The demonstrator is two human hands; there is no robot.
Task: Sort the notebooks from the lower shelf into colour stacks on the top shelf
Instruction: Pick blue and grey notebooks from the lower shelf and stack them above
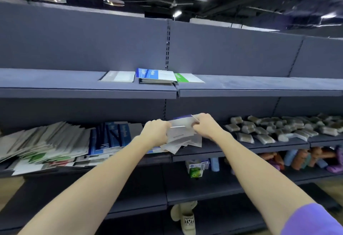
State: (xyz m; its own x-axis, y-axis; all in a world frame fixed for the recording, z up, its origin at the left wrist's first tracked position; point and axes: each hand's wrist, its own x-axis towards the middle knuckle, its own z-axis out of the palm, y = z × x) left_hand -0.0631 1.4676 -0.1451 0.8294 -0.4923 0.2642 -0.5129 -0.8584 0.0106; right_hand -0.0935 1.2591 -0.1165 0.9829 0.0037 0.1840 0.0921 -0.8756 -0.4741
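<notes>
On top shelf (pixel 87 88): three notebook stacks (pixel 156 76).

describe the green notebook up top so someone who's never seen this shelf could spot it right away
Find the top shelf of the grey unit, where three lots of notebooks lie side by side near the centre post. The green notebook is the rightmost, lying flat just right of the blue stack. Only its cover has a bright green band; the grey notebook sits at the far left.

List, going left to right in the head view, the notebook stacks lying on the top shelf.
Grey notebook stack → blue notebook stack → green notebook stack.
</notes>
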